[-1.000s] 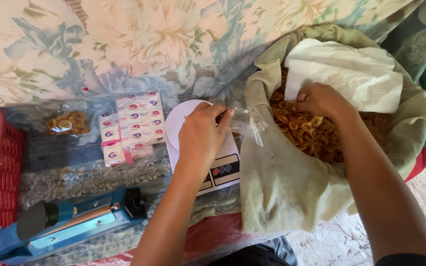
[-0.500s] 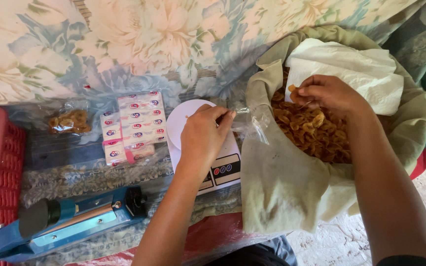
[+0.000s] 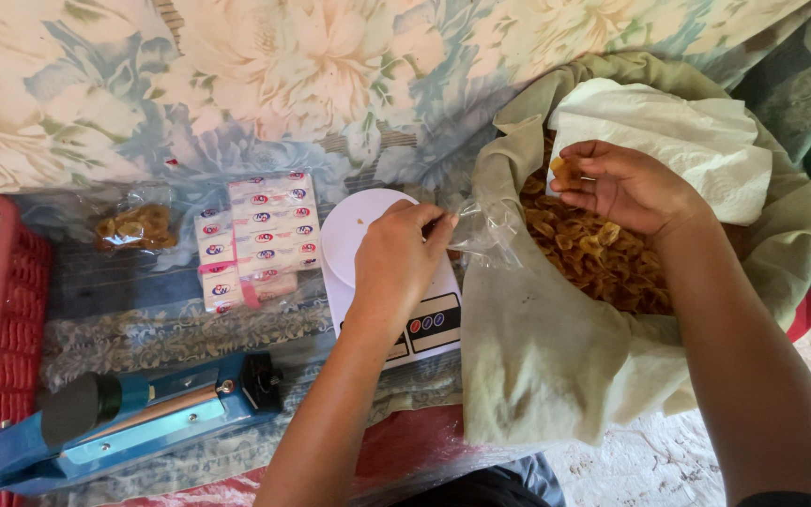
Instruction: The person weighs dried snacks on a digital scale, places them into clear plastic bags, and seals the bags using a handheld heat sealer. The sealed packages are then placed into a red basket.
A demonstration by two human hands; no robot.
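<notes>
**Over the scale: L hand on clear bag, R hand in the chip sack**

Over the white kitchen scale (image 3: 368,246), your left hand (image 3: 396,263) is closed, fingers pinched on the rim of a small clear plastic bag (image 3: 487,233). Bag hangs between scale and sack, mouth toward the sack, just beside its cloth edge. It looks empty, but it's too see-through to be sure.

Your right hand (image 3: 626,186) is inside the big olive-green cloth sack (image 3: 556,357), above the heap of fried yellow-brown chips (image 3: 593,258). Fingers curled, thumb & fingertips gripping a few chips, lifted clear of the heap. White paper sheet (image 3: 678,141) lines the sack's far side, right behind that hand.

Left of the scale: stack of small white sachets w/ red-blue print (image 3: 260,235), touching the scale's edge or nearly so. Further left, one sealed packet of chips (image 3: 138,227). Nearer you, a blue heat sealer (image 3: 133,418) lies on the patterned cloth, black knob at its left end. Red plastic basket (image 3: 11,319) at far left edge, w/ clear packets in it. Floral fabric (image 3: 283,66) covers the back.
</notes>
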